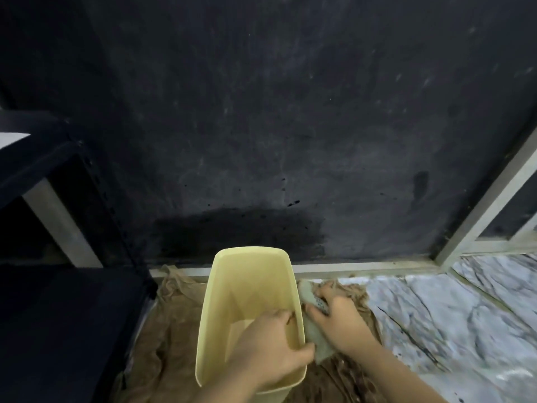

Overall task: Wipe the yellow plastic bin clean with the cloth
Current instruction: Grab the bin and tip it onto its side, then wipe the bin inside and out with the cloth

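Observation:
The yellow plastic bin [229,289] stands upright on a brown sheet, its open top facing me, low in the middle of the head view. My left hand [270,347] grips the bin's right rim, fingers inside and thumb outside. My right hand [338,318] presses a pale greenish cloth [313,333] against the bin's outer right wall. Much of the cloth is hidden under that hand.
A crumpled brown sheet [171,324] lies under and around the bin. A dark wall [290,126] rises right behind it, with a wet dark patch. Dark furniture [58,315] stands close on the left. Marble-patterned floor [465,321] spreads to the right.

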Demonstrator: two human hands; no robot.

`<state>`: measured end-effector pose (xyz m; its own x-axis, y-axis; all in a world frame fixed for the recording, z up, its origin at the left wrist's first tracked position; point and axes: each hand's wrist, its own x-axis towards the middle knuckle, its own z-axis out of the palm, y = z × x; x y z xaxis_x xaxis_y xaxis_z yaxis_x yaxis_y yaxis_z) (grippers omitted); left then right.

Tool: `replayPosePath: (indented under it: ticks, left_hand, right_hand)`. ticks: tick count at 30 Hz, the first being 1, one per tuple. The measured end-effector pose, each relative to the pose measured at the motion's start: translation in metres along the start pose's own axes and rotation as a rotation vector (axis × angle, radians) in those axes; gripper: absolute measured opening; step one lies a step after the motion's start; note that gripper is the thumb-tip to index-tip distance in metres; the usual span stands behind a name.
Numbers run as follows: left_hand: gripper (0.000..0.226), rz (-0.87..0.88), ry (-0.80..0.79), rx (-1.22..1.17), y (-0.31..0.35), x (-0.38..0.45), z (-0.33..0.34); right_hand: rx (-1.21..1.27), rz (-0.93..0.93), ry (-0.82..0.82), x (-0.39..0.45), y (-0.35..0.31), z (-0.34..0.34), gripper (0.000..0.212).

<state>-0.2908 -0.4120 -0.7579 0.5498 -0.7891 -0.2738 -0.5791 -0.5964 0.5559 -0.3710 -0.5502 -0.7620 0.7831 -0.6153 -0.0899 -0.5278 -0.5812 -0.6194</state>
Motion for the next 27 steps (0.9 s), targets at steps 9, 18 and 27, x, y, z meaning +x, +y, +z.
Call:
replayPosePath:
  ticks: [9, 18, 27]
  left_hand:
    - [0.063, -0.003, 0.07, -0.166, -0.004, 0.009, -0.005]
    - [0.046, -0.044, 0.177, -0.119, -0.001, -0.025, -0.016]
    - [0.037, -0.072, 0.22, -0.184, -0.021, -0.061, -0.046]
  right_hand:
    - [0.163, 0.002, 0.0, 0.012, 0.002, 0.015, 0.021]
    - [0.159, -0.125, 0.048, -0.039, -0.017, 0.016, 0.011]
    - [0.124, -0.138, 0.0, -0.084, -0.052, 0.026, 0.023]
